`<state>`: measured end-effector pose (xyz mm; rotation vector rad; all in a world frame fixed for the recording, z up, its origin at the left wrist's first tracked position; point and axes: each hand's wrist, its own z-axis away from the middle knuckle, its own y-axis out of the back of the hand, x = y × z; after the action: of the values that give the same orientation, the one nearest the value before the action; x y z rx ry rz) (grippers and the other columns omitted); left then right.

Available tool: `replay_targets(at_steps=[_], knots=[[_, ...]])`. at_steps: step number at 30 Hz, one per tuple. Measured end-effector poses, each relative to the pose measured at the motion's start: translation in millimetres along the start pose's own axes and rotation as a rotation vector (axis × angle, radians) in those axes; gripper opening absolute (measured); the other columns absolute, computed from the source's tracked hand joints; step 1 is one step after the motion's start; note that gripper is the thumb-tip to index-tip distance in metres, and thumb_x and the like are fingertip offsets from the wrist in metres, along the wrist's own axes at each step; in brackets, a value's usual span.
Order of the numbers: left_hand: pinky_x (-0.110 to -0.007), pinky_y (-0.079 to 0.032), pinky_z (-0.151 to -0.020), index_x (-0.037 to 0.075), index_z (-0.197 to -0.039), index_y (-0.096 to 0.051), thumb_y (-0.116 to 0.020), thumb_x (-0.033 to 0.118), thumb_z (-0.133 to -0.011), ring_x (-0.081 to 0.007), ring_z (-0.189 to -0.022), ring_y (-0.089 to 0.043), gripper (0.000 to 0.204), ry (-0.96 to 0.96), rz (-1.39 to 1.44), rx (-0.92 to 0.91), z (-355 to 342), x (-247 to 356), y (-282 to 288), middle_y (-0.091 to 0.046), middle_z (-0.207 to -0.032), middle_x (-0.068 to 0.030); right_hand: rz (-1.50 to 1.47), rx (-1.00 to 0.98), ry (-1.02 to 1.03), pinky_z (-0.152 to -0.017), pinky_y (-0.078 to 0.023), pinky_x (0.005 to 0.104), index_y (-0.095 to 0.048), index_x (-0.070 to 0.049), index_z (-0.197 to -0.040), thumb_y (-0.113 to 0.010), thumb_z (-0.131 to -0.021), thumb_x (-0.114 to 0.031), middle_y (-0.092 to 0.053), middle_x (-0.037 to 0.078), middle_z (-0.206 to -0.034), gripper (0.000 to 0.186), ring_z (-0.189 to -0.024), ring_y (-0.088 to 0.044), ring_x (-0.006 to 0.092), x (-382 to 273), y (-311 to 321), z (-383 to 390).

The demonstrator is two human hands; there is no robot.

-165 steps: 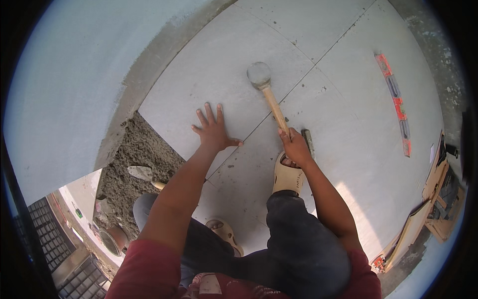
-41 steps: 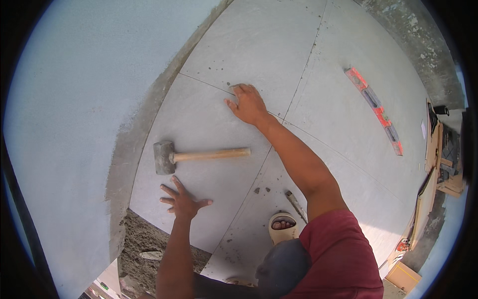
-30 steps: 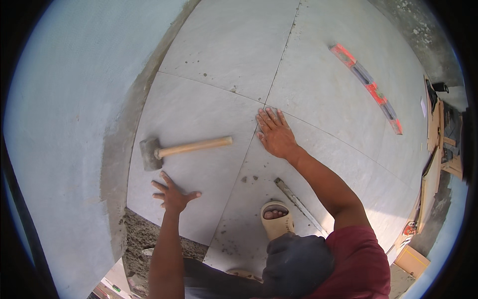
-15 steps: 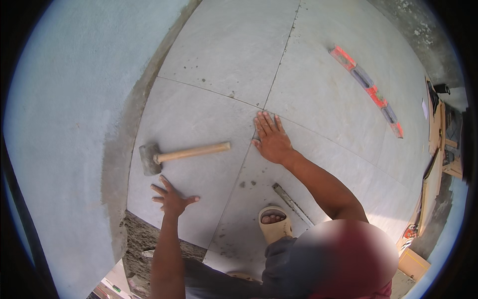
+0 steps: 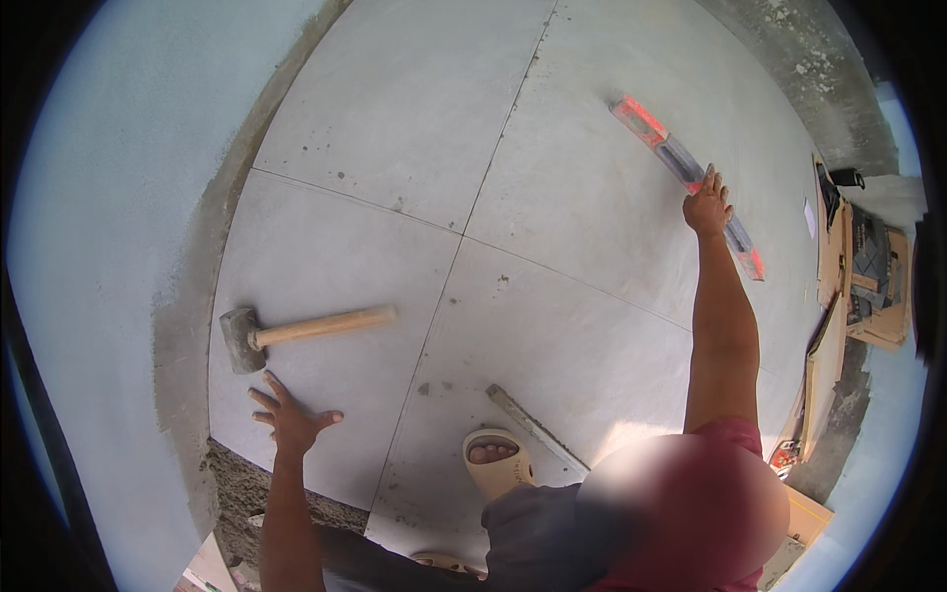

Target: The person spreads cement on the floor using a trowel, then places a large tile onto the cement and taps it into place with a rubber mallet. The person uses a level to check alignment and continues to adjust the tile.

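My right hand (image 5: 708, 205) is stretched far out to the right, its fingers over the middle of a red and grey spirit level (image 5: 653, 133), seemingly closing round it. The level lies slantwise on the large grey floor tiles (image 5: 385, 99). On the left, my left hand (image 5: 293, 419) rests with fingers spread on a tile (image 5: 345, 365). Just beyond its fingertips lies a mallet (image 5: 321, 327) with a dark grey head and a wooden handle.
A narrow mortar-smeared bar (image 5: 538, 429) lies beside my sandalled foot (image 5: 496, 464). Rough mortar (image 5: 242, 493) shows past the tile edge at lower left. A pale blue wall (image 5: 109, 247) runs along the left; cardboard (image 5: 834, 345) stands at the right.
My right hand has left the tile joint and reached right to the spirit level. My left hand stays spread near the mallet. The whole view has shifted somewhat.
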<state>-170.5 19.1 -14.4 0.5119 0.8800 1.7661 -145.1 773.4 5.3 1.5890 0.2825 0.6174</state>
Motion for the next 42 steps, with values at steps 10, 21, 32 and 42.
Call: replay_targets(at_steps=[10, 21, 32, 42], knots=[[-0.08, -0.031, -0.097, 0.022, -0.156, 0.014, -0.096, 0.054, -0.044, -0.0622, -0.141, 0.007, 0.16, -0.007, -0.025, -0.072, 5.0, 14.1, 14.8, 0.022, -0.157, -0.029, 0.082, -0.242, -0.046, -0.11, -0.031, 0.0617, -0.031, -0.016, -0.149, -0.064, -0.093, -0.029, -0.04, 0.018, -0.148, 0.066, -0.134, -0.045, 0.0354, -6.7, -13.1, -23.7], [-0.075, -0.029, -0.104, 0.022, -0.159, 0.003, -0.089, 0.058, -0.057, -0.0615, -0.142, 0.002, 0.142, -0.071, -0.002, -0.088, 9.2, -17.8, 30.0, 0.011, -0.16, -0.0291, 0.195, -0.305, 0.213, -0.097, -0.046, 0.059, -0.047, -0.011, -0.132, -0.068, -0.085, -0.036, -0.05, 0.017, -0.133, 0.057, -0.123, -0.053, 0.0403, 31.1, -58.3, 4.4], [-0.051, -0.006, -0.122, 0.001, -0.157, -0.003, -0.062, 0.075, -0.078, -0.0359, -0.152, 0.0, 0.123, -0.128, -0.291, -0.126, 110.0, -147.8, -66.2, 0.0, -0.164, -0.0217, -0.702, -0.73, 0.776, -0.088, -0.044, 0.0371, -0.048, 0.004, -0.139, -0.074, -0.077, -0.021, -0.057, 0.01, -0.109, 0.071, -0.099, -0.055, 0.0208, -6.8, 63.2, 230.3], [-0.045, -0.04, -0.107, 0.006, -0.145, -0.043, -0.048, 0.046, -0.099, -0.0279, -0.128, -0.051, 0.062, -1.23, -0.436, -0.742, 255.2, -140.0, -173.2, -0.051, -0.141, -0.011, -1.378, -1.35, 0.691, -0.08, -0.054, 0.0365, -0.055, 0.002, -0.123, -0.071, -0.081, -0.027, -0.067, 0.012, -0.099, 0.053, -0.089, -0.066, 0.0216, -72.1, 209.3, 459.4]])
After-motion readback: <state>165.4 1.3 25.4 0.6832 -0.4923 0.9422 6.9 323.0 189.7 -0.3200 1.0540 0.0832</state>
